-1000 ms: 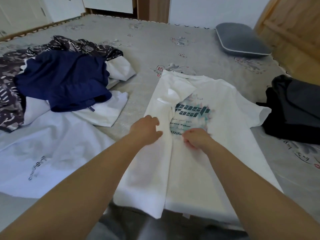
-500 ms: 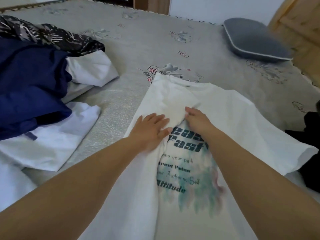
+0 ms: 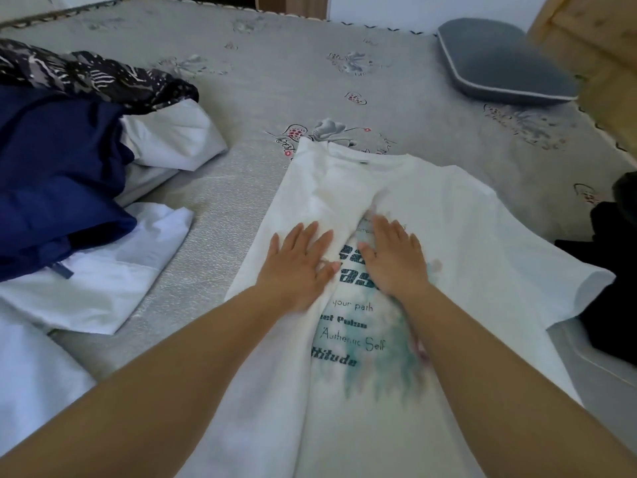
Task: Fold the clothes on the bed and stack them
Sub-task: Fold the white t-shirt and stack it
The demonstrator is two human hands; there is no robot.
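The white T-shirt (image 3: 465,236) lies flat on the bed (image 3: 310,74), its left side folded inward over the print. The left hand (image 3: 300,265) rests palm-down on that folded flap, fingers straight and spread. The right hand (image 3: 393,258) lies flat just beside it on the print, fingers straight too. Unfolded clothes (image 3: 58,167) are heaped to the left.

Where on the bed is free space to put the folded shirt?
Bare mattress lies beyond the white T-shirt, between the patterned garment and the grey pillow. A narrower strip runs between shirt and left pile. The left side, with the navy garment, is crowded.
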